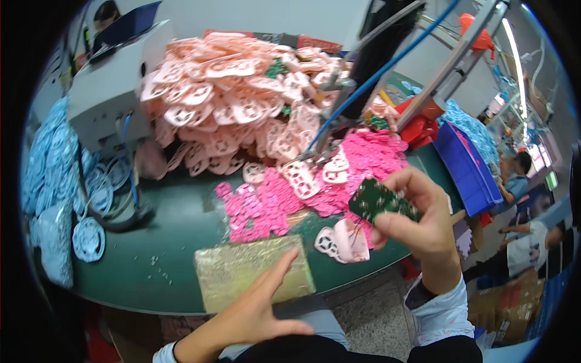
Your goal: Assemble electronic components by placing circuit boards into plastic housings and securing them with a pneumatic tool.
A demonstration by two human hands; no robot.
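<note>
Between the thumb and fingers of my right hand [417, 218] is a green circuit board [374, 201], raised above the table's right front part. Thin wires seem to hang below it. My left hand [257, 308] holds nothing; its fingers are apart over a flat yellowish block [242, 266] at the table's front edge. Whether the fingers touch the block I cannot tell. Below the board lies a pale pink plastic shell [348, 242] with cut-out openings. A spread of small bright pink parts [260, 209] lies just beyond the block.
A big heap of pale pink plastic shells [224, 85] covers the back of the green table [139, 242]. Light blue parts [54, 175] pile up at left beside a grey machine [115, 91]. A metal stand with a blue hose [381, 75] rises behind. At right stands a blue bin [466, 175].
</note>
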